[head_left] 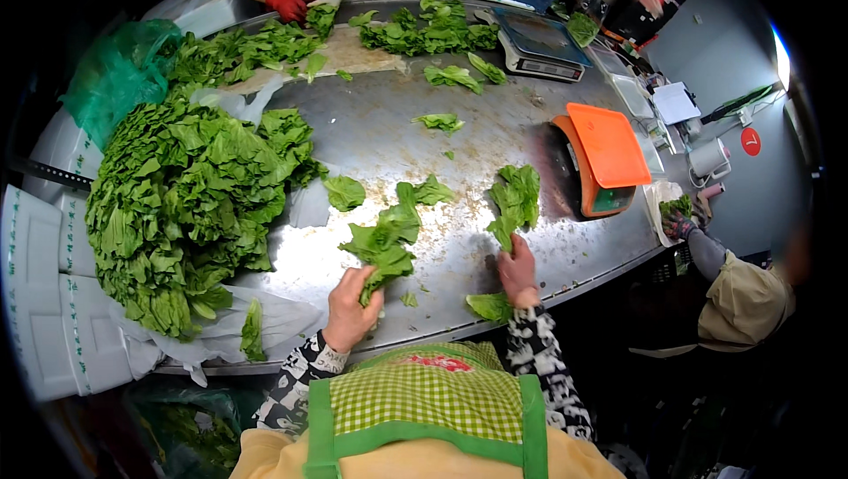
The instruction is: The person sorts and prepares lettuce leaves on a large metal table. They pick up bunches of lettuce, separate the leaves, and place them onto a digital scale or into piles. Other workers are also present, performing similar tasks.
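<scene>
Leafy green lettuce (pixel 380 245) is gripped by its lower end in my left hand (pixel 352 309), the fingers closed around it. My right hand (pixel 518 272) is closed on the base of another lettuce piece (pixel 516 198), whose leaves point away from me over the metal table (pixel 371 126). Just below my right hand lies a loose leaf (pixel 488 306). A rounded leaf (pixel 344 193) rests beyond my left hand. To the left rises a large heap of lettuce (pixel 190 205) on white plastic sheeting (pixel 274 316).
An orange-topped scale (pixel 608 148) stands at the right, a second scale (pixel 541 42) at the far right. White foam boxes (pixel 40 258) line the left side. Across the table a co-worker's gloved hands (pixel 309 4) handle greens. Another person (pixel 742 294) works at right.
</scene>
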{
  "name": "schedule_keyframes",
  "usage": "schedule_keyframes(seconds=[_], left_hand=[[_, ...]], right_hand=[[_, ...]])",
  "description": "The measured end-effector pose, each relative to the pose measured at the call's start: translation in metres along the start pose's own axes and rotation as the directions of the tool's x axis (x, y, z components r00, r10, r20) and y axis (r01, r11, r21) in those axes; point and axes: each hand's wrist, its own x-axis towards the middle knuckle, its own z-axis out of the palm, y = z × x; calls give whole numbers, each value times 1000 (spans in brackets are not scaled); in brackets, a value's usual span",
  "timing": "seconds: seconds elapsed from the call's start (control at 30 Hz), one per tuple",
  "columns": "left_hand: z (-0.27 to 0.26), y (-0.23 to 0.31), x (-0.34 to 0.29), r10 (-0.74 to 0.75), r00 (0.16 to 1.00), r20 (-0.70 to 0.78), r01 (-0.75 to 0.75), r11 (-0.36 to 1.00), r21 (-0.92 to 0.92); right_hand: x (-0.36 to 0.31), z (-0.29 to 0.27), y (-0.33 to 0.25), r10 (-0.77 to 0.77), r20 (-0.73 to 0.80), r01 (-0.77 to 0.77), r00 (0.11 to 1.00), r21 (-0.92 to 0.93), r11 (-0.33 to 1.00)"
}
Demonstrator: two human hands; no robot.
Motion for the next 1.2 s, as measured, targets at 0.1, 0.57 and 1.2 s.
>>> schedule_keyframes(seconds=[0.1, 0.57, 1.2], left_hand=[[-2, -11, -2, 53, 998, -14, -53, 998, 36], [34, -70, 72, 12, 953, -302, 27, 992, 124], [69, -68, 83, -186, 952, -244, 244, 941, 234]], right_hand=[[-32, -41, -10, -243, 200, 289, 949, -254, 923], [43, 41, -112, -362, 33, 362, 932, -6, 932], [147, 133, -89, -291, 468, 457, 834, -292, 840]])
